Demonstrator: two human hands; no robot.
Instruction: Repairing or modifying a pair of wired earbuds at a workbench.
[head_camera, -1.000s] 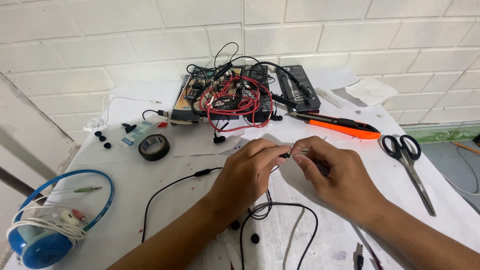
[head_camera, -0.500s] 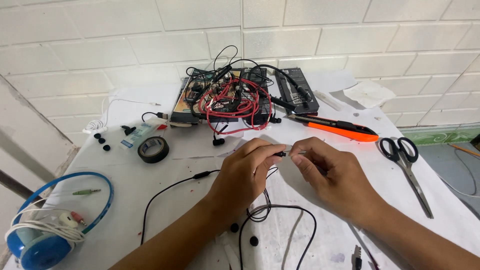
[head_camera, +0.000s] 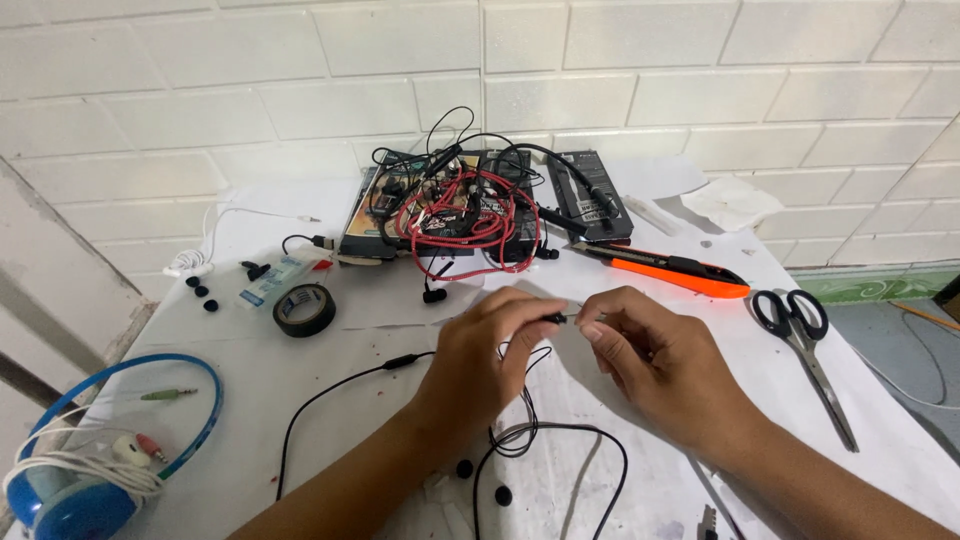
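My left hand (head_camera: 485, 355) and my right hand (head_camera: 655, 365) meet over the white table (head_camera: 300, 390). Between their fingertips they pinch a small black earphone part (head_camera: 562, 318) on a thin black cable (head_camera: 340, 395). The cable runs left past an inline piece (head_camera: 398, 361), and more of it loops under my wrists toward the near edge. Both hands are closed on it.
A tangle of red and black cables (head_camera: 460, 205) lies on dark boxes at the back. An orange utility knife (head_camera: 665, 268) and black scissors (head_camera: 800, 335) lie to the right, a roll of black tape (head_camera: 304, 309) to the left, blue headphones (head_camera: 90, 460) at the near left corner.
Both hands stay together, pinching the earphone part; the fingers have shifted only slightly. The view has drifted a little.
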